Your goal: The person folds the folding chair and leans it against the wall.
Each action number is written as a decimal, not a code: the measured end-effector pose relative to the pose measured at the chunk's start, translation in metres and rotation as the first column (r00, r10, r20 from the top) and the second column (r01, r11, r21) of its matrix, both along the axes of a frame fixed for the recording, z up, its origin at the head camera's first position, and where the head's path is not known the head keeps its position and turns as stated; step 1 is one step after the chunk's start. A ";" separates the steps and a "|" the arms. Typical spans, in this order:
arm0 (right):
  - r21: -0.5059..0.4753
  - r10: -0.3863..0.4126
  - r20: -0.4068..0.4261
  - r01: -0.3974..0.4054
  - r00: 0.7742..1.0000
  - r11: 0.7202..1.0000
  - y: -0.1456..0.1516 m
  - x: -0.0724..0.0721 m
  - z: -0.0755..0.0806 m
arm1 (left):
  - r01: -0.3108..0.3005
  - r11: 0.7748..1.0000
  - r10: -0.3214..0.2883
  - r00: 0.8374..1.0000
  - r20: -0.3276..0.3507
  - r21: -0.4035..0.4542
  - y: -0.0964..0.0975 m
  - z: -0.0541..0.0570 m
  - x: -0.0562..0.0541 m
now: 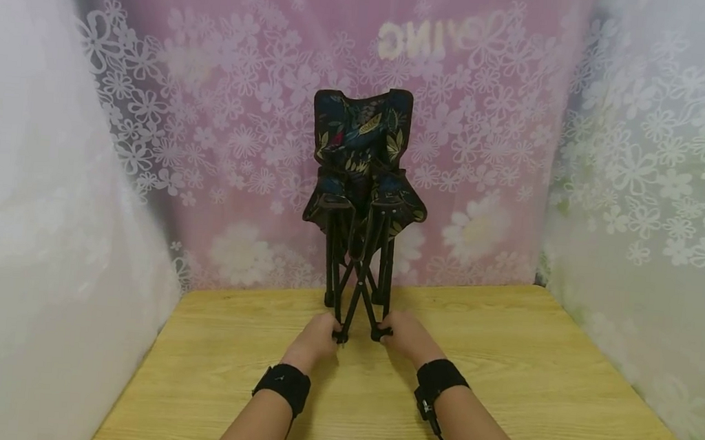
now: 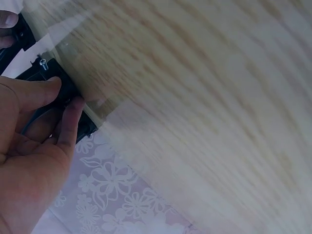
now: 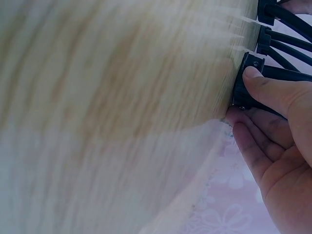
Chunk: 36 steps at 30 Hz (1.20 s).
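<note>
A folding camp chair (image 1: 365,138) with dark leaf-print fabric and black crossed legs stands upright, mostly folded, on the wooden table. My left hand (image 1: 318,336) pinches the black foot at the chair's front left; in the left wrist view the thumb and fingers of the left hand (image 2: 44,131) close on that black plastic foot (image 2: 68,90), beside a small screw. At the front right, my right hand (image 1: 410,336) pinches the other front foot. In the right wrist view, the thumb presses on this foot (image 3: 246,80) and fingers sit under it. The two rear feet rest farther back.
The wood-grain table (image 1: 490,369) reaches back to a pink flower-print curtain (image 1: 262,102) close behind the chair. Pale curtains hang at the left (image 1: 50,189) and right (image 1: 661,168). Each wrist wears a black strap (image 1: 283,386).
</note>
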State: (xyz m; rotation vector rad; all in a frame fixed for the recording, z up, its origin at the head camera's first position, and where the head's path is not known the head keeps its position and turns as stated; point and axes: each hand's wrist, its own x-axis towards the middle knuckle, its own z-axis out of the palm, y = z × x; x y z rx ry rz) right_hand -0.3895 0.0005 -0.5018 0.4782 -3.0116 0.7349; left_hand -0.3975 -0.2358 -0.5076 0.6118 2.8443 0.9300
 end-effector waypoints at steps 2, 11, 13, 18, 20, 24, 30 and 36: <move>-0.003 -0.012 0.011 0.012 1.000 1.000 -0.001 0.000 -0.001 | 0.008 1.000 -0.008 1.000 -0.004 0.011 -0.001 -0.001 0.000; -0.022 -0.037 0.012 0.037 0.999 0.999 -0.004 -0.004 -0.001 | 0.015 1.000 -0.016 1.000 -0.009 -0.019 -0.005 0.006 -0.003; -0.016 -0.025 -0.002 0.025 1.000 1.000 -0.007 -0.004 -0.001 | 0.012 1.000 -0.012 1.000 -0.008 -0.020 -0.007 0.004 -0.003; -0.005 -0.031 0.004 0.031 1.000 1.000 -0.009 -0.004 -0.006 | 0.016 1.000 -0.016 1.000 0.010 0.000 -0.010 -0.002 -0.004; -0.010 -0.047 0.012 0.047 0.999 0.999 -0.009 -0.004 -0.006 | 0.013 1.000 -0.013 1.000 0.015 0.009 -0.009 -0.002 -0.004; -0.011 -0.062 0.005 0.062 0.998 0.998 -0.008 -0.004 -0.005 | -0.001 1.000 0.001 0.999 0.033 0.007 -0.006 0.000 -0.003; 0.008 -0.081 0.009 0.081 0.997 0.997 -0.007 -0.003 -0.003 | 0.003 1.000 -0.003 1.000 0.023 -0.019 -0.003 0.005 0.000; -0.006 -0.092 0.029 0.092 0.995 0.996 -0.009 -0.002 -0.001 | 0.002 1.000 -0.002 1.000 0.022 0.002 -0.005 0.009 0.003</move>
